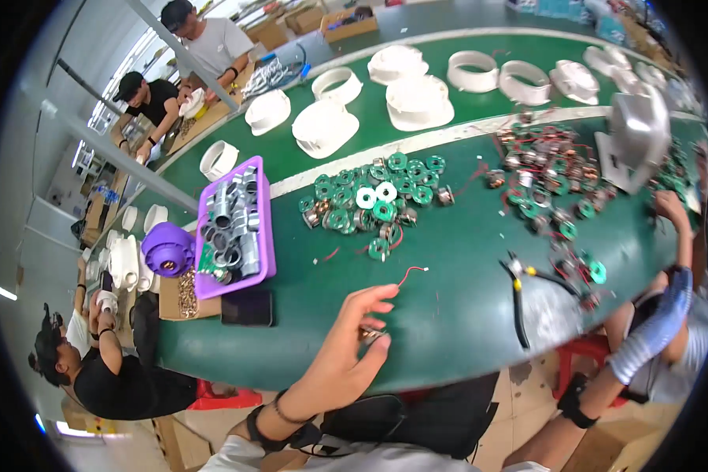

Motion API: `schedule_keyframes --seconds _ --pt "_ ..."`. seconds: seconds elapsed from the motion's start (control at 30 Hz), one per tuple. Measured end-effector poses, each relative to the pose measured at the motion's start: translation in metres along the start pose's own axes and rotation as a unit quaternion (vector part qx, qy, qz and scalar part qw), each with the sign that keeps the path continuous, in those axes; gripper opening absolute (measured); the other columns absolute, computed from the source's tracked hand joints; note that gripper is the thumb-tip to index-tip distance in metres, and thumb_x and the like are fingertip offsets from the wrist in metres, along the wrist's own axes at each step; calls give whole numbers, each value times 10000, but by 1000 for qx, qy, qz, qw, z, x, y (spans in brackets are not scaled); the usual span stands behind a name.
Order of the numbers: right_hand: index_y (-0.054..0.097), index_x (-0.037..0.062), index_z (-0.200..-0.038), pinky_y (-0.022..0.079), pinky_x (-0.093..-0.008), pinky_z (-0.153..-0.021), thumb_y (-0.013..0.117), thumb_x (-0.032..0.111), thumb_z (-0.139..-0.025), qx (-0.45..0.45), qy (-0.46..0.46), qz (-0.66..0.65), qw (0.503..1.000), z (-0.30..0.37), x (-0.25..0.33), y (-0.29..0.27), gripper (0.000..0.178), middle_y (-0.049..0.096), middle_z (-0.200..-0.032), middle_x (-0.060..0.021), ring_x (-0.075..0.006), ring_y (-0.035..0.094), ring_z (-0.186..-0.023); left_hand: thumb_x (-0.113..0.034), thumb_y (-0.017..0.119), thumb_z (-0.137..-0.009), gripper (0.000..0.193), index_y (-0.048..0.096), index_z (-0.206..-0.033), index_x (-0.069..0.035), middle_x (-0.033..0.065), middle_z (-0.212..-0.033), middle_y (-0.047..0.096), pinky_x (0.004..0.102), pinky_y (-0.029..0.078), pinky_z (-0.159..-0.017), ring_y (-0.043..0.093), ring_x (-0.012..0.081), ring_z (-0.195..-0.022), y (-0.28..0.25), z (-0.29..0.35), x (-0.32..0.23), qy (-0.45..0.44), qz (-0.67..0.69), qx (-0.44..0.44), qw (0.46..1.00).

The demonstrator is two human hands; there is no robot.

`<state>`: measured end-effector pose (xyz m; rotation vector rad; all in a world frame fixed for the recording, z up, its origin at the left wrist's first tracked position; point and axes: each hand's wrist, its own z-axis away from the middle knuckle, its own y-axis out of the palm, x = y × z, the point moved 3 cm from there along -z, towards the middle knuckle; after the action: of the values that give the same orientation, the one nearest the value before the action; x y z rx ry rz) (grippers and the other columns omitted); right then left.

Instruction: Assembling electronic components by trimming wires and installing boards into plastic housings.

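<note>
My left hand [348, 344] is above the near edge of the green table, its fingers curled round a small copper-coloured coil [371, 335]. A thin red wire [411, 272] with a white plug shows just past the fingertips. My right forearm [549, 442], with a black wristband, enters at the lower right. Beyond the band is a blurred blue-grey covering [645, 346], and I cannot make out the fingers. Black-and-yellow pliers [517, 303] lie between my two arms. Green-ringed coil parts [370, 193] form a pile ahead of my left hand.
A purple tray [266, 228] of grey cylindrical parts stands left, by a box of small screws [187, 295] and a dark phone [247, 308]. More wired coils [554, 161] lie right, near a silvery metal holder [639, 134]. White housings [419, 102] line the back. A co-worker's hand [670, 208] works far right.
</note>
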<state>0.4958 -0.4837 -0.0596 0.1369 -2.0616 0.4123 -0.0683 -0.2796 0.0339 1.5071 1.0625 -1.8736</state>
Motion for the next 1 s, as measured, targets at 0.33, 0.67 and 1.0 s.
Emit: schedule_keyframes --seconds 0.33,0.67,1.0 --pt "552 11 -1329 370 -451 -1110 726 163 -811 148 -240 61 958 210 229 161 567 569 -1332 -180 -353 516 -1256 87 579 -836 717 304 -1490 -15 229 -1337 427 428 392 -1095 453 396 -1273 11 5 57 290 -216 -36 932" --pt "439 39 -1454 219 -550 -1192 773 441 -743 214 -158 333 904 214 191 185 883 377 -1537 -236 -396 291 -1462 -207 638 -959 470 472 -1334 22 226 -1274 516 444 405 -1048 500 395 -1201 -21 -17 44 312 -242 -145 907" --pt "417 17 -1469 180 -577 -1198 764 441 -753 250 -132 374 883 199 194 191 902 304 -1577 -246 -428 237 -1481 -41 652 -880 463 520 -1323 -58 181 -1233 541 454 471 -977 548 384 -1138 -29 -71 54 224 -369 -48 901"
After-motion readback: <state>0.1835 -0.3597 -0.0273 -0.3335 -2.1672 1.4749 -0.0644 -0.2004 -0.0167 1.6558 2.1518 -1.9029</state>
